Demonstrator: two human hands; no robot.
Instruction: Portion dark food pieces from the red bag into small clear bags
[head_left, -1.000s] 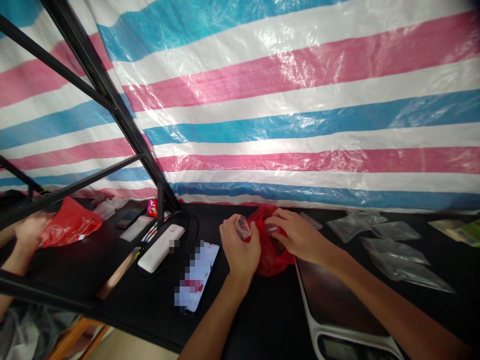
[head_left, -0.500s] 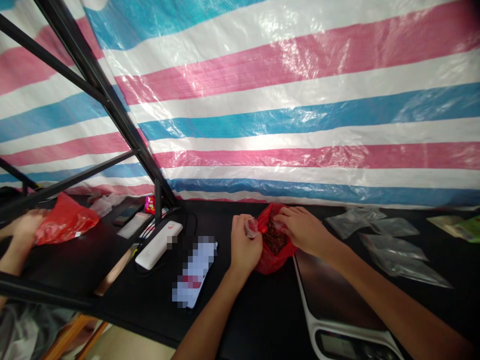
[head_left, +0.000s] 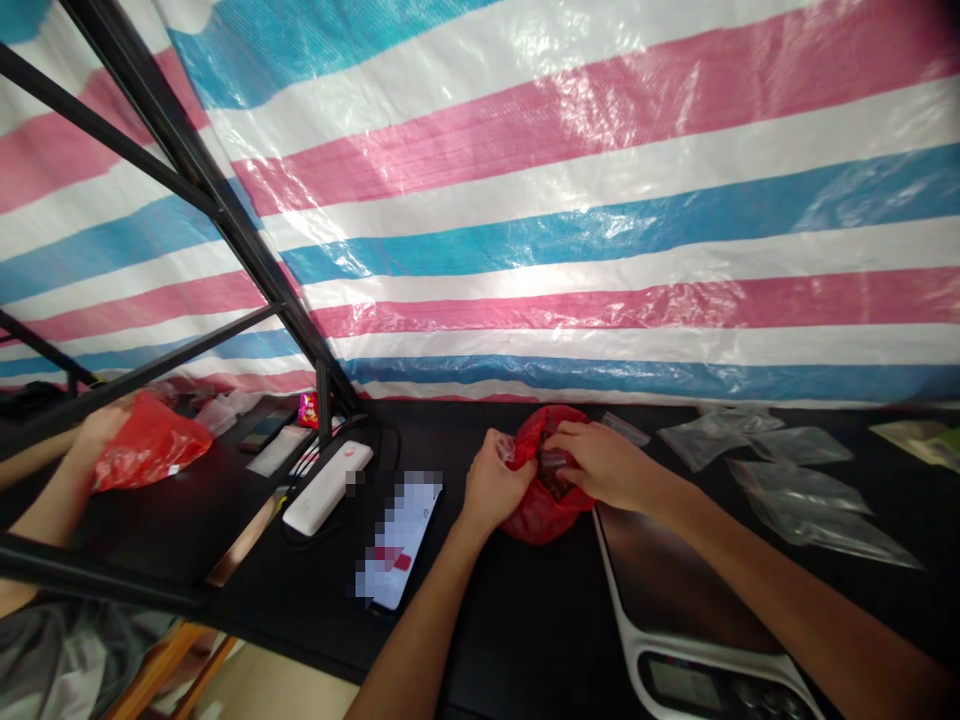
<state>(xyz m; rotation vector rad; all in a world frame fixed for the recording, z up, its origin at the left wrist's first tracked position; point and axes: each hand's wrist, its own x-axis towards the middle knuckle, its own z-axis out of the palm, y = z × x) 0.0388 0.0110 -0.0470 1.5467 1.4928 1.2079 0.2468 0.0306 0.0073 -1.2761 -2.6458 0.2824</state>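
A red plastic bag (head_left: 546,520) stands with its mouth open on the black table, dark brown, grainy bits (head_left: 556,484) inside it. At its left rim, my left hand (head_left: 498,484) is closed on a bunched clear plastic bag (head_left: 505,448); its thumb rests at the red bag's edge. My right hand (head_left: 600,462) reaches over the right rim, fingers curled down into the mouth. What those fingertips pinch is partly hidden; a shiny, see-through bit shows by them. Under my right forearm lies a kitchen scale (head_left: 675,580) with a steel top.
Several clear zip bags (head_left: 810,500) lie at the right. Left of my hands are a phone (head_left: 405,545), a white power bank (head_left: 328,490) with cable, and a black metal frame (head_left: 247,250). Beyond it, another person's hand (head_left: 101,440) touches a red bag (head_left: 154,445). Striped sheeting (head_left: 600,230) hangs behind.
My right fingers have gone deeper into the red bag and curled. My left thumb has moved across its rim. The view has shifted slightly; a small clear bag now shows behind my right hand.
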